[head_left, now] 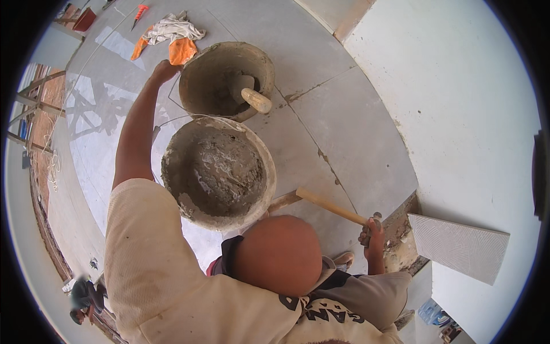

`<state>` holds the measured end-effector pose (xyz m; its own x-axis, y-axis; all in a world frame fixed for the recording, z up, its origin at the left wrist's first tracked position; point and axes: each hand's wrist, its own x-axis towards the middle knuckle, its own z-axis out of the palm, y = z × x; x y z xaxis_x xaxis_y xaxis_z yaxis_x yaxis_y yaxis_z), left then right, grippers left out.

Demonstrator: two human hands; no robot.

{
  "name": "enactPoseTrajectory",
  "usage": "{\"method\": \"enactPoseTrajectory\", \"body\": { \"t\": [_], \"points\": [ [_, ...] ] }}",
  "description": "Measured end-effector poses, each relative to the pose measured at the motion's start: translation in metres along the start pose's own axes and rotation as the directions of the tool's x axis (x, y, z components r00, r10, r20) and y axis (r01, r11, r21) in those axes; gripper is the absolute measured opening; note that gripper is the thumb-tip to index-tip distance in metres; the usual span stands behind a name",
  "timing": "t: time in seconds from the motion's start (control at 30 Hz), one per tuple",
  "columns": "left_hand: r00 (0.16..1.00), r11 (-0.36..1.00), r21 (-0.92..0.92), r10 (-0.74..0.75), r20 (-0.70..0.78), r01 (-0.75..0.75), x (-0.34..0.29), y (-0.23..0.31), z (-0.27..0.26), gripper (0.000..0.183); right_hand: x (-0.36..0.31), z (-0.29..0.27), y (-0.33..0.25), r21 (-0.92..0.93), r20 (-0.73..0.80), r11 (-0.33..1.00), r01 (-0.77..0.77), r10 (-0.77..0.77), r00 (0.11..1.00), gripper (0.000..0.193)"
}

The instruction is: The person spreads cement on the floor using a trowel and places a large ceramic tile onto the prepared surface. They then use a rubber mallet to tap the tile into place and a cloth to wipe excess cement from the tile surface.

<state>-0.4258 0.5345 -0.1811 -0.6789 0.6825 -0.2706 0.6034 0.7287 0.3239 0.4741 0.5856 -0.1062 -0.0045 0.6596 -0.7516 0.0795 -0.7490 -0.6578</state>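
My left hand (165, 71) reaches forward and is closed at the left rim of the far bucket (200, 71), where its wire handle (171, 96) runs. The fingertips are partly hidden. A trowel (256, 100) with a worn wooden grip leans inside that mortar-stained bucket. Nearer me stands a second bucket (266, 186), holding wet grey mortar (226, 169). Off to the right, my right hand (372, 234) grips a hammer (332, 207) close to its head, the wooden handle pointing left toward the near bucket. A rounded bare shape, apparently my knee (279, 255), is between my arms.
An orange and white cloth (172, 28) and a red-handled pointed tool (139, 16) lie on the grey tiled floor. At right, a tile (458, 243) with a ridged face leans against the white wall (458, 114). Another person (87, 298) is at the lower left.
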Motion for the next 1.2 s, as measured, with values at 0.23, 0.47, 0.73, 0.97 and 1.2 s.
{"method": "enactPoseTrajectory", "body": {
  "t": [0.23, 0.47, 0.73, 0.97, 1.2],
  "points": [
    [0.985, 0.972, 0.236, 0.029, -0.171, 0.013, 0.077, -0.06, 0.014, 0.084, -0.003, -0.005, -0.002, 0.026, -0.038, 0.999, -0.047, 0.048, 0.998, 0.023],
    [1.0, 0.989, 0.15, -0.02, 0.017, 0.017, 0.093, -0.048, 0.064, 0.061, -0.006, -0.007, -0.009, 0.032, -0.126, 0.999, -0.043, 0.047, 0.991, 0.024],
    [0.998, 0.931, -0.364, 0.013, -0.058, -0.033, 0.106, -0.032, -0.005, 0.045, 0.001, -0.004, -0.003, 0.057, -0.086, 0.998, -0.019, 0.024, 0.996, 0.024],
    [0.957, 0.2, -0.938, -0.005, -0.29, -0.283, 0.083, 0.157, -0.144, 0.039, -0.011, -0.016, -0.007, 0.128, -0.12, 0.991, 0.026, -0.01, 0.993, 0.021],
    [0.754, 0.367, -0.664, 0.406, -0.516, -0.652, 0.038, 0.281, -0.175, 0.042, -0.027, -0.034, 0.008, 0.262, -0.112, 0.956, 0.13, -0.103, 0.988, 0.021]
  ]
}}
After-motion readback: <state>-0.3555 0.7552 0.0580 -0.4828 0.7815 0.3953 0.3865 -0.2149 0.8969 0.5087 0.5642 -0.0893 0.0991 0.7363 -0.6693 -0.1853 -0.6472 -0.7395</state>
